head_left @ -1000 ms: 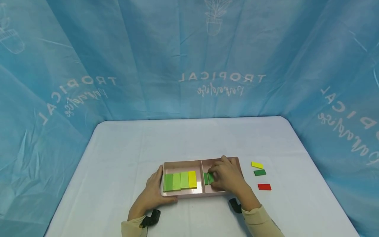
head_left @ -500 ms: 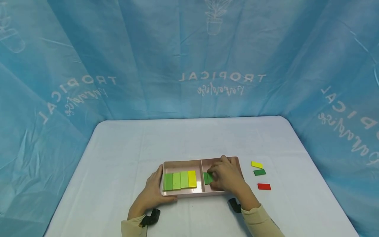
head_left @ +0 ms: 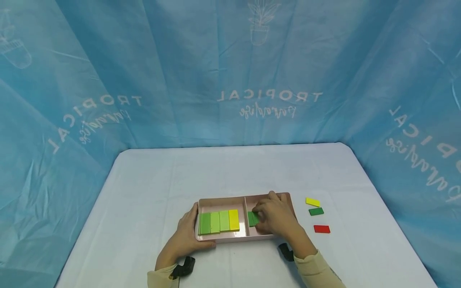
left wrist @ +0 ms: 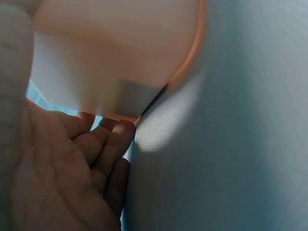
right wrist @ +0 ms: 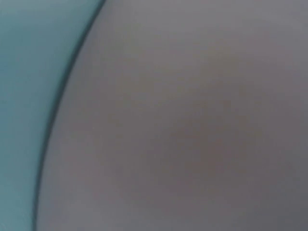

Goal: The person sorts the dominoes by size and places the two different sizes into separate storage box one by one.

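A pinkish two-compartment tray [head_left: 223, 203] lies on the table in the head view. My left hand [head_left: 188, 230] grips its left end, with the thumb along the front wall; the left wrist view shows curled fingers [left wrist: 113, 144] at the tray's edge. In the left compartment a row of light green tiles [head_left: 215, 222] ends in a yellow tile [head_left: 234, 220]. Inside the right compartment, my right hand [head_left: 277, 216] pinches a green tile [head_left: 256, 218], which sits against another green tile [head_left: 250, 219] by the divider. The hand hides part of this compartment. The right wrist view is blurred.
To the right of the tray, a yellow tile [head_left: 312, 202], a dark green tile [head_left: 316, 211] and a red tile [head_left: 321, 229] lie loose on the white-covered table [head_left: 162, 180]. Blue printed curtains [head_left: 230, 72] stand behind and beside the table.
The green tile under my right fingers has slid left, closing the gap to the tile by the divider. The left hand and the tray have stayed in place.
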`<state>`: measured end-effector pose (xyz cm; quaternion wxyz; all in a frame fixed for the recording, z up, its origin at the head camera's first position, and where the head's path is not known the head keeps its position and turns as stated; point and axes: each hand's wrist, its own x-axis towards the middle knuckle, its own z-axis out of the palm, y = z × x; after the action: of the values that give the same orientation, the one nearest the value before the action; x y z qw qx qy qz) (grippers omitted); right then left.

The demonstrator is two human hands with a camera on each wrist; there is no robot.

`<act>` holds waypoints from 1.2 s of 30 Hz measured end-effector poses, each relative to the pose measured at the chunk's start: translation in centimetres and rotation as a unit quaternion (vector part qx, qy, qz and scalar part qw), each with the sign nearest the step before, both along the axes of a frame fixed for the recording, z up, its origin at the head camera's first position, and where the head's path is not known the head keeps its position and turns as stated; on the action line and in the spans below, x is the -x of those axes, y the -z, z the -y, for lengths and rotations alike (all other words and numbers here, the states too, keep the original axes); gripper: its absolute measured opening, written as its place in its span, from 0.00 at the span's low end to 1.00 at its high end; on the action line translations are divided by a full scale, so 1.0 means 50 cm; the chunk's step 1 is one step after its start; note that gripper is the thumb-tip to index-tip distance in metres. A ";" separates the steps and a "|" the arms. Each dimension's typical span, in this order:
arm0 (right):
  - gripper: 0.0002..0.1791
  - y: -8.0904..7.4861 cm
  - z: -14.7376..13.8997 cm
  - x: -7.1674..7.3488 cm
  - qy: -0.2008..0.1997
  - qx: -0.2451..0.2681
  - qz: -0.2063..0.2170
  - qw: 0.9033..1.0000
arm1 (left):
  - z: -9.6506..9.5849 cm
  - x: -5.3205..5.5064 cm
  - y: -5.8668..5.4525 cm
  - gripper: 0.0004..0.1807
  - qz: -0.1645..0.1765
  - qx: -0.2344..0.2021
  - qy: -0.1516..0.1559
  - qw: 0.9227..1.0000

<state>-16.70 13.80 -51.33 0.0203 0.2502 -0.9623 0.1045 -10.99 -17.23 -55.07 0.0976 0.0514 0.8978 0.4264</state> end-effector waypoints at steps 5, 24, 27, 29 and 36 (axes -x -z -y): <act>0.24 -0.002 -0.013 -0.013 0.002 0.000 0.003 1.000 | -0.013 -0.010 0.003 0.81 0.003 -0.005 0.000 1.000; 0.14 -0.050 -0.142 -0.117 0.191 0.166 -0.158 0.955 | -0.024 -0.021 0.024 0.81 -0.004 -0.017 0.010 1.000; 0.16 -0.051 -0.165 -0.132 0.230 0.149 -0.139 0.951 | -0.009 -0.008 0.015 0.80 -0.007 -0.005 0.013 1.000; 0.18 -0.049 -0.176 -0.142 0.272 0.131 -0.109 0.947 | -0.001 0.001 0.009 0.80 -0.014 0.004 0.017 1.000; 0.31 -0.030 -0.214 -0.175 0.402 0.031 0.020 0.915 | 0.004 0.009 -0.003 0.81 -0.013 0.011 0.037 0.999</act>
<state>-7.95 24.50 -49.82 0.0493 -0.1603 -0.9782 0.1224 -11.45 -17.43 -54.93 0.1019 0.0895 0.9009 0.4122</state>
